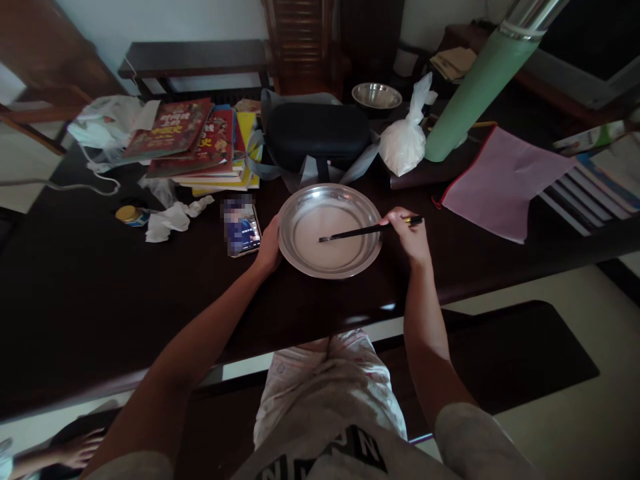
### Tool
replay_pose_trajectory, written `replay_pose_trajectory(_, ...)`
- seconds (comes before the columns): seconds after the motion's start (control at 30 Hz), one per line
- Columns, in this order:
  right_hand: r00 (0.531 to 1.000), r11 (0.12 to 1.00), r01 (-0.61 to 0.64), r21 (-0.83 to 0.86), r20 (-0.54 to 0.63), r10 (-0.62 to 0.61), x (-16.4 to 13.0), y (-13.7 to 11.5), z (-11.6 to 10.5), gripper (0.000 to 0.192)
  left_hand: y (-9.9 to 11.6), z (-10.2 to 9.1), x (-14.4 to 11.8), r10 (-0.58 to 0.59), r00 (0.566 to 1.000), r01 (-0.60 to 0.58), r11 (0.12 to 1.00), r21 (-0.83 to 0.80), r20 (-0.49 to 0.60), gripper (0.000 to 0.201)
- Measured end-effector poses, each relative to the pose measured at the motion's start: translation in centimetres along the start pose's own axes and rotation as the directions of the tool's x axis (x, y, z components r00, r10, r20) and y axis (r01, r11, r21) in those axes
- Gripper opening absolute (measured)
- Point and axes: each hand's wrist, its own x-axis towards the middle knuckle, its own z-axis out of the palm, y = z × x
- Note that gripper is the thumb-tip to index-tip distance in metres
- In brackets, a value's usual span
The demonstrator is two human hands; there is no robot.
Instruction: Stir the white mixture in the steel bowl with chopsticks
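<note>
Two chopsticks [367, 231] pinched in right-hand fingers [400, 223], tips over plate [300, 257].

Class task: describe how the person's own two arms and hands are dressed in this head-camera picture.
Both forearms are bare. The left hand and right hand show no gloves, and no rings or watch can be seen. Short grey sleeves end near the elbows, at the bottom edge of the picture.

Dim room, dark wooden table [75, 300], dark bench [195, 59] against white wall [150, 20], pale floor [575, 427], black mat [525, 353]

Phone [241, 230] screen partly blurred; green flask [475, 93] top cut off.
</note>
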Motion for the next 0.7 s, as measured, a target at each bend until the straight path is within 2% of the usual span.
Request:
replay_pose_trajectory(0.07, 1.000, 1.000, 0.007, -0.003, -0.011, -0.007, 0.0, -0.1, 0.1, 0.055, -0.1, -0.1, 0.0, 0.004, 1.000, -0.004, 1.000, -0.003, 0.001, 0.046)
replay_pose_trajectory(0.2, 0.992, 1.000, -0.012, 0.000, -0.122, 0.012, 0.0, -0.2, -0.1, 0.058, 0.4, 0.2, -0.2, -0.019, 1.000, 0.019, 0.999, -0.028, -0.006, 0.047)
replay_pose_trajectory(0.37, 1.000, 0.999, -0.021, -0.025, -0.004, 0.021, -0.1, -0.3, 0.1, 0.057, 1.0, 0.4, -0.4, -0.011, 1.000, 0.010, 1.000, -0.018, -0.015, 0.049)
replay_pose_trajectory(0.47, 0.998, 1.000, -0.014, -0.021, -0.062, 0.013, 0.0, -0.2, 0.0, 0.058, 0.8, 0.4, -0.4, -0.058, 0.998, 0.057, 0.997, -0.059, -0.014, 0.051)
replay_pose_trajectory(0.57, 0.993, 1.000, -0.016, -0.009, -0.121, 0.015, 0.0, -0.1, -0.1, 0.060, 0.5, 0.2, -0.3, -0.045, 0.999, 0.044, 0.998, -0.041, -0.025, 0.048)
replay_pose_trajectory(0.7, 1.000, 1.000, -0.015, 0.003, -0.009, 0.015, 0.1, -0.1, 0.0, 0.055, 0.2, 0.1, -0.1, 0.030, 1.000, -0.030, 0.999, 0.036, -0.005, 0.047)
